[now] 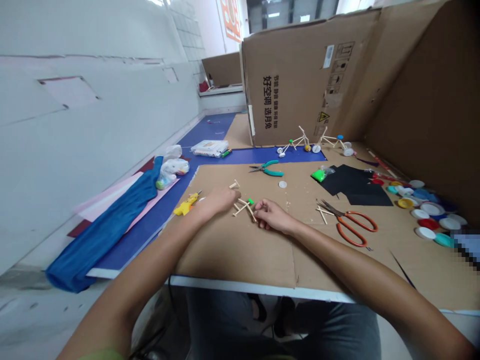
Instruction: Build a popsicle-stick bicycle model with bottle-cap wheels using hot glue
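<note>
My left hand and my right hand rest on a cardboard sheet covering the table. Between them lies a small frame of wooden sticks with a green bit at one joint. The left hand's fingers are curled at the frame's left end. The right hand's fingers are pinched on the frame's right side. Both forearms reach in from the bottom of the view.
Orange-handled scissors, teal pliers and a yellow glue gun lie around. Two finished stick bicycles stand by a big carton. Several bottle caps and black paper lie right; a blue cloth left.
</note>
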### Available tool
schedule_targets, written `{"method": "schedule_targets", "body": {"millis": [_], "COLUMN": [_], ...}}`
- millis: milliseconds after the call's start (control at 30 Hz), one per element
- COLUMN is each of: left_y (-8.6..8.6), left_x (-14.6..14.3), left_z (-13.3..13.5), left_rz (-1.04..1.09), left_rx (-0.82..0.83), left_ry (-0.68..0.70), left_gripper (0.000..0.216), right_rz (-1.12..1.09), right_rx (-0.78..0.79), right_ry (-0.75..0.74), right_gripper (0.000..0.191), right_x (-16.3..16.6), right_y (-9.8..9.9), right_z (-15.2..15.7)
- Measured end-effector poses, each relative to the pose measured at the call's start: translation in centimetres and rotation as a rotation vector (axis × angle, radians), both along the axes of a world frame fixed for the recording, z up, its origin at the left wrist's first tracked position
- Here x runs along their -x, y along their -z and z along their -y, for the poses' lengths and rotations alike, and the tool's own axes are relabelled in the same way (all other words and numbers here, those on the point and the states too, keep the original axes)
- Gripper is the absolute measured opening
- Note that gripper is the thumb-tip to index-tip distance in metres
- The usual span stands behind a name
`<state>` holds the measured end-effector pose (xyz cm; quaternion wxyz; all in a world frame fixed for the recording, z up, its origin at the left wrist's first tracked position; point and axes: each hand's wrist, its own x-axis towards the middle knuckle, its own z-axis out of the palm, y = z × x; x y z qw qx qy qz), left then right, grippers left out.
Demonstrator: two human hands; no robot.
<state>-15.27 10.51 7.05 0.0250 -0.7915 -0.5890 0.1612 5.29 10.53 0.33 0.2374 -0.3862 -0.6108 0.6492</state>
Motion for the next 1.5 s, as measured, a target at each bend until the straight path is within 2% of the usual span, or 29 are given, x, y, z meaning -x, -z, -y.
{"method": "schedule_targets", "body": {"millis": [133,433,800,967,1167,1367,1500], "left_y": [-0.2,0.7,-0.4,-0.7,-0.1,-0.2,-0.4], "left_x": [0.1,1.0,1.4,1.6,2.4,2.5,1.9], "left_z": [-0.4,-1.1,0.3,1.5,2.8,4.4,5.6], "left_rz": [-0.022,0.018,-0.004,0.031,0.019,-0.027,-0.074], "left_rx": [0.010,-0.002,-0.111,-0.144,-0.211,-0.261,-0.258], "left_ry": [0.026,0.054,0.062,0.023,-0.007,-0.009,-0.048], "left_gripper": [0.027,0.025,0.023,0.023,0.021,0.026,0.022], "right_rz": [-0.015,-0.008,-0.002,0.033,0.102,0.191,0.289], "right_rx": [-0.003,-0.006,-0.018,-0.094,-0.240,-0.346,-0.352], "right_ry": [-0.012,-0.006,0.030,0.062,0.057,-0.002,-0.151], "right_gripper": [0.015,0.016,0.022,0.029,0.031,0.037,0.043], "right_x": [0.0,0.0,-0.2,-0.2,-0.6,-1.2,-2.6], "right_y": [0.1,0.0,-0.9,-0.1,0.4,0.1,-1.1], "right_z": [0.0,0.0,0.4,0.2,0.2,0.2,-0.8]}}
